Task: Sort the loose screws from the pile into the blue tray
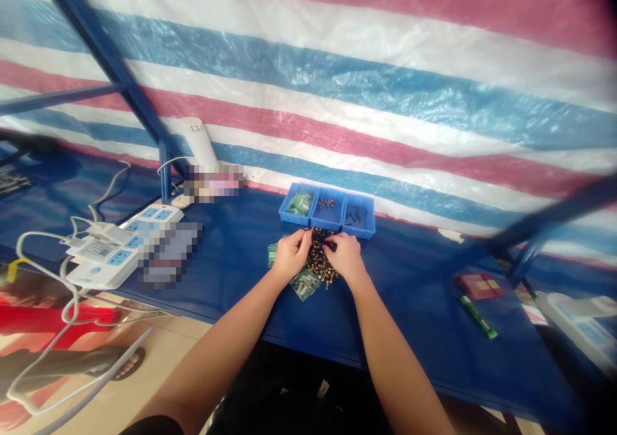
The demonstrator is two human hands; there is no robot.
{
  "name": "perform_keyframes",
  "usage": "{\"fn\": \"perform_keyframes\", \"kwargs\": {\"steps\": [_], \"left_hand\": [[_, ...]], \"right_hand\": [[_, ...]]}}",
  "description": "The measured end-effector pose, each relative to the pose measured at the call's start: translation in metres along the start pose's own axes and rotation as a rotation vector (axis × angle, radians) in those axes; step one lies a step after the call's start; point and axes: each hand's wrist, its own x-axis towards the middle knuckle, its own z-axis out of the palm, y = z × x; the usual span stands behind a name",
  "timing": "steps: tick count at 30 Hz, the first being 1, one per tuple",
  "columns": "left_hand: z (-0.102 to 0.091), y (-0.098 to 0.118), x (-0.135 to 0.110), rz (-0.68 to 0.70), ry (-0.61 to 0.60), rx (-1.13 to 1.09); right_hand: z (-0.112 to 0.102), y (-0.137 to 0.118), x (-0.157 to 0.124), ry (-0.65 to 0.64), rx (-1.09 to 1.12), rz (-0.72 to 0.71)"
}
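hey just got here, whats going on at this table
Someone's left hand and right hand are at opposite sides of a pile of small black and brass-coloured parts on a blue table. What either hand may be pinching is too small to make out. Green-marked packets lie near the left hand. Just beyond stand three blue bins, holding packets, brass-coloured pieces and dark pieces.

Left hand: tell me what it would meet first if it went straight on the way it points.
The left hand would most likely meet the pile of small black-and-gold parts first, right in front of it; beyond that, probably the blue tray, though depth is hard to judge from this view.
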Motion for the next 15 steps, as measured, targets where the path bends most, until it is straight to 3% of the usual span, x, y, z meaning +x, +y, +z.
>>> {"fn": "perform_keyframes", "kwargs": {"steps": [6, 15], "left_hand": [[0.000, 0.000, 0.000, -0.010, -0.008, 0.032], [0.000, 0.000, 0.000, -0.019, -0.009, 0.063]], "right_hand": [[-0.001, -0.005, -0.001, -0.137, -0.092, 0.021], [-0.007, -0.011, -0.005, -0.143, -0.162, -0.010]]}}
